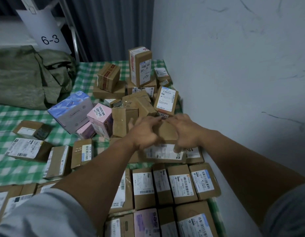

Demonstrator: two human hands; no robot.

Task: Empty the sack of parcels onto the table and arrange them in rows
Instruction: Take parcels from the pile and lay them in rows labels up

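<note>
Evidently the emptying is done: the green sack point(28, 77) lies slack at ten o'clock on the checked tabletop point(20, 171), and sorting is in hand. The left hand point(144, 134) and right hand point(187, 132) each curl a half-closed grip round one brown parcel point(165, 132) at centre, below the loose pile point(139, 93) at twelve o'clock. Next, I judge, it needs setting flush into the rows point(182, 185) at six o'clock.

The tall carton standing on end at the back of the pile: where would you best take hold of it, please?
Probably its upper half, from above and the front: the tall carton stands upright with its top free, while smaller parcels crowd its base. Pinch across the narrow width, near the top.
</note>
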